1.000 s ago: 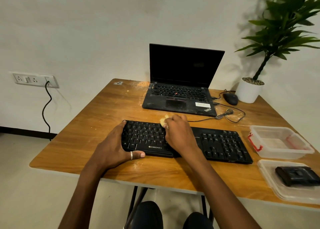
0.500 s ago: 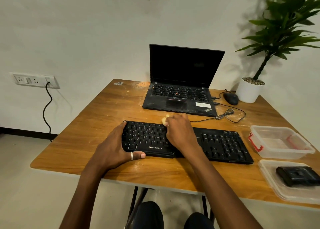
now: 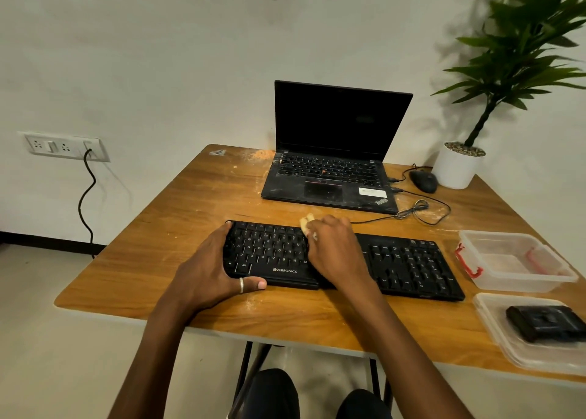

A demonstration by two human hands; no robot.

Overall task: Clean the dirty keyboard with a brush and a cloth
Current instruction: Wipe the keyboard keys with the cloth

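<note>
Wooden table carries the keyboard; laptop behind it, mouse and plant pot back-right, tub and tray right.

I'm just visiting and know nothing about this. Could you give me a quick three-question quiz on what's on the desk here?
1. True or false: the left hand grips the left end of the black keyboard.
2. What lies beside the white plant pot? A) mouse B) mug C) phone
3. In a word: what colour is the small item poking from the right hand?
Key: 1 true; 2 A; 3 cream.
</note>
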